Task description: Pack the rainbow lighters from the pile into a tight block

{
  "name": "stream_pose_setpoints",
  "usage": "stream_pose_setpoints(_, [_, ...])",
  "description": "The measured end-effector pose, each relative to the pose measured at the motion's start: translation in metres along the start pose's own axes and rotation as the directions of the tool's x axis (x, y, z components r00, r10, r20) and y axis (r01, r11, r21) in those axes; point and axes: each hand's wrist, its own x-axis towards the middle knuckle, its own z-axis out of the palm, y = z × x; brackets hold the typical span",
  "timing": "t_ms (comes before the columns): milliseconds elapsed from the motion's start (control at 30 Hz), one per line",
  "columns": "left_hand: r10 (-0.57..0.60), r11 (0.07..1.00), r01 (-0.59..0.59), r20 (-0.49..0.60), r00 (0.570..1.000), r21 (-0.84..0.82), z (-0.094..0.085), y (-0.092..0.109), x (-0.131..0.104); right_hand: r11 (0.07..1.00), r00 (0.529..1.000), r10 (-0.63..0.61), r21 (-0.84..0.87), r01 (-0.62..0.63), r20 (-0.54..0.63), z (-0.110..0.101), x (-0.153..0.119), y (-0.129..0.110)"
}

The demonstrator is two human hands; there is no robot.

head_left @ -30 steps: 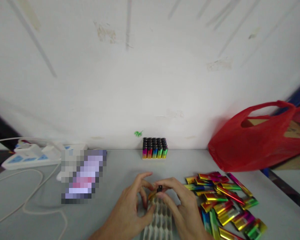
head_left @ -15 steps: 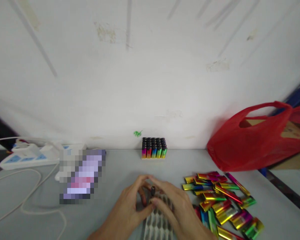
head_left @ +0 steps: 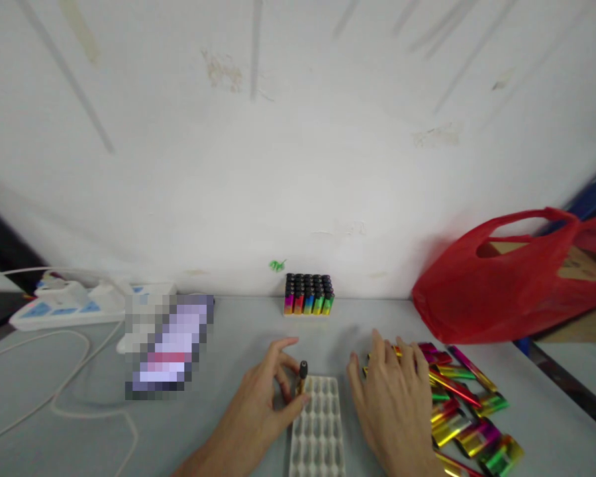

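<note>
Left hand [head_left: 271, 391] pinches lighter [head_left: 302, 376] upright at tray [head_left: 319, 424] corner slot; right hand [head_left: 392, 391] spread, no grip, over loose lighters [head_left: 464, 411].

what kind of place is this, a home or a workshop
Probably a small packing or assembly bench, not a home. A heap of rainbow lighters lies by the right hand, a white tray takes one held by the left hand, and a filled block stands at the scuffed wall.

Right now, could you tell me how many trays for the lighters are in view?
2: an almost empty white tray between the hands, one lighter upright at its far-left corner, and a full tray by the wall. None seems hidden.
</note>
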Motion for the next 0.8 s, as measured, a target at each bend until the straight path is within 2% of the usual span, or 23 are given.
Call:
stream_pose_setpoints(133, [0.015, 1.0, -0.015, 0.001, 1.0, 0.006, 0.002, -0.005, 0.001, 0.993, 0.993, -0.03, -0.114, 0.042, 0.112, -0.005, -0.009, -0.015])
stream_pose_setpoints(233, [0.01, 1.0, -0.01, -0.006, 1.0, 0.015, 0.002, -0.004, 0.001, 0.99, 0.992, -0.088, -0.099, 0.097, 0.094, -0.004, -0.012, -0.022])
stream_pose_setpoints(300, [0.006, 1.0, -0.006, -0.007, 1.0, 0.011, 0.001, -0.003, 0.001, 0.991, 0.991, -0.132, 0.002, 0.132, 0.033, -0.004, -0.012, -0.024])
stream_pose_setpoints(400, [0.01, 1.0, -0.01, -0.006, 1.0, 0.002, 0.001, -0.002, 0.001, 0.943, 0.98, -0.19, 0.268, 0.197, -0.054, -0.003, -0.012, -0.026])
stream_pose_setpoints(500, [0.008, 1.0, -0.008, -0.006, 1.0, 0.007, 0.001, -0.003, 0.002, 0.864, 0.976, -0.216, 0.458, 0.208, -0.036, 0.0, -0.011, -0.024])
stream_pose_setpoints(633, [-0.004, 1.0, 0.004, 0.003, 1.0, 0.016, 0.001, -0.001, 0.001, 0.848, 0.982, -0.18, 0.514, 0.127, 0.054, 0.011, -0.008, -0.016])
stream_pose_setpoints(800, [-0.001, 0.999, 0.001, 0.008, 1.0, 0.043, 0.001, -0.001, 0.0, 0.871, 0.987, -0.139, 0.483, 0.084, 0.08, 0.024, -0.004, -0.007])
